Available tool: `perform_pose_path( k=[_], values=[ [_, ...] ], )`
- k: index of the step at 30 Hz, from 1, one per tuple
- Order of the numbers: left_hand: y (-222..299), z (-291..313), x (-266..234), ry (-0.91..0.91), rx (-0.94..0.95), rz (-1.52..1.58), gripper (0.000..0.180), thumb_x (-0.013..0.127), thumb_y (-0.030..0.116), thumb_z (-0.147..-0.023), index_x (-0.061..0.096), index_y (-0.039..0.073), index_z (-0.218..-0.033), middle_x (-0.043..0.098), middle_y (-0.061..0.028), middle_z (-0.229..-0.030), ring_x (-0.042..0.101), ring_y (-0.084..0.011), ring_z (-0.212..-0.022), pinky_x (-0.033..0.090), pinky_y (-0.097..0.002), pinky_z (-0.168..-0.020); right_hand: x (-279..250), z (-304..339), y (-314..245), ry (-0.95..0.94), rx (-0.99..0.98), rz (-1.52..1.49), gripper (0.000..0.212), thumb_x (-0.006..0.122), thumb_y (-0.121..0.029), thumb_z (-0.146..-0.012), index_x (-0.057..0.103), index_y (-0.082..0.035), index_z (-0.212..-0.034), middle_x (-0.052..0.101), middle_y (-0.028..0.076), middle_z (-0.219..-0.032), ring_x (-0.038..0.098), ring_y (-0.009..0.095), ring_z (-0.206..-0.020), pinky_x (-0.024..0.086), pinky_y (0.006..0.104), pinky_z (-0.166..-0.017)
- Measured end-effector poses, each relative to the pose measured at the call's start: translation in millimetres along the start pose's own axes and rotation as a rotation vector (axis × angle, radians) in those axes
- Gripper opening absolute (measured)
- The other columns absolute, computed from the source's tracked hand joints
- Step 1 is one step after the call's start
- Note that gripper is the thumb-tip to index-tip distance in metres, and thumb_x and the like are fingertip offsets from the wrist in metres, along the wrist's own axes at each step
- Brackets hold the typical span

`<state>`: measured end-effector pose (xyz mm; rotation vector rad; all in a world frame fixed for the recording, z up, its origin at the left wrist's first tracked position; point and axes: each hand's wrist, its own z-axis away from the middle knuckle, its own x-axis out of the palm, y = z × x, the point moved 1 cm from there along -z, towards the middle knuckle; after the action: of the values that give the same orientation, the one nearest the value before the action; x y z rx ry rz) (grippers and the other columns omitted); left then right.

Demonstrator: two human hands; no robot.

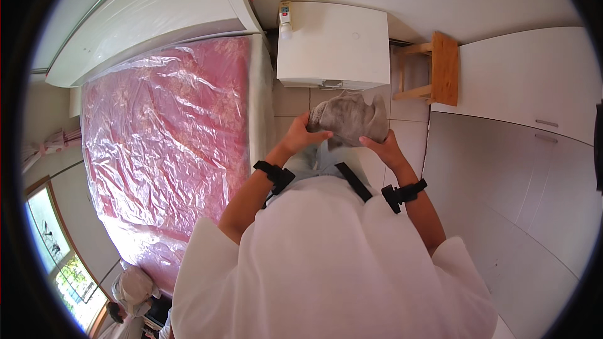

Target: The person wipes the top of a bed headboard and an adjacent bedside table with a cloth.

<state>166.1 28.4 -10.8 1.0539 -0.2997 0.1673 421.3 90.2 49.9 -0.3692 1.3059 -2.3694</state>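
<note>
Head view. A crumpled grey cloth (349,118) is held in front of the person's chest, above the tiled floor (290,102) and between the two hands. The left hand (301,135) grips its left lower edge with the fingers curled over the fabric; the right hand (384,149) grips its right lower edge from beneath. Both hands are closed on the cloth and stand apart from each other, with the bunched fabric spanning the gap. The cloth's long axis runs roughly left to right, from one hand to the other, and its bulk rises away from the body toward the white cabinet (333,44). Neither hand is clearly nearer: each touches one end. The cloth is mottled grey, soft and wrinkled, with no visible flat face; whether it is folded cannot be told. A black strap sits on each wrist. To the left lies a bed (166,132) with a pink cover under clear plastic sheeting. A wooden stool (433,69) stands beyond the right hand, beside white cupboard doors (515,144).
</note>
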Motion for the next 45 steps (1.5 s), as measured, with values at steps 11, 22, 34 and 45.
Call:
perform_pose_path(
  k=[11, 22, 34, 45],
  values=[
    [-20.4, -64.6, -21.4, 0.463, -0.187, -0.286, 0.051, 0.086, 0.023, -0.073, 0.061, -0.004, -0.108, 0.070, -0.0135, -0.094, 0.067, -0.0181, -0.084, 0.054, -0.0347, -0.074, -20.4, -115.7, 75.9, 0.073, 0.262, -0.028, 0.034, 0.077, -0.023, -0.087, 0.068, 0.004, -0.105, 0.070, 0.004, -0.094, 0.062, 0.010, -0.085, 0.050, 0.0271, -0.074],
    [-17.6, -245.3, -72.8, 0.381, -0.185, -0.032, 0.056, 0.077, 0.013, -0.083, 0.048, -0.003, -0.128, 0.063, -0.0133, -0.117, 0.063, -0.0188, -0.103, 0.053, -0.0335, -0.086, -57.2, -312.0, 107.2, 0.101, 0.630, -0.602, 0.038, 0.071, -0.019, -0.084, 0.060, 0.000, -0.115, 0.067, 0.009, -0.102, 0.068, 0.022, -0.087, 0.056, 0.0347, -0.075],
    [-36.5, -310.9, -98.8, 0.220, 0.061, 0.094, 0.060, 0.065, 0.000, -0.090, 0.038, 0.000, -0.144, 0.056, -0.0096, -0.133, 0.051, -0.0166, -0.123, 0.042, -0.0327, -0.104, -106.8, -327.3, 66.6, 0.568, 0.103, -0.192, 0.037, 0.070, -0.006, -0.085, 0.055, -0.001, -0.118, 0.063, 0.006, -0.106, 0.060, 0.013, -0.093, 0.050, 0.0286, -0.077],
    [-131.4, -341.9, -194.3, 0.664, -0.293, -0.462, 0.060, 0.082, 0.040, -0.076, 0.059, -0.003, -0.110, 0.069, -0.0177, -0.098, 0.066, -0.0282, -0.088, 0.052, -0.0370, -0.080, -108.5, -406.7, 196.2, 0.655, 0.190, -0.044, 0.055, 0.080, -0.022, -0.082, 0.056, -0.005, -0.129, 0.064, 0.006, -0.105, 0.060, 0.015, -0.099, 0.049, 0.0310, -0.077]
  ],
)
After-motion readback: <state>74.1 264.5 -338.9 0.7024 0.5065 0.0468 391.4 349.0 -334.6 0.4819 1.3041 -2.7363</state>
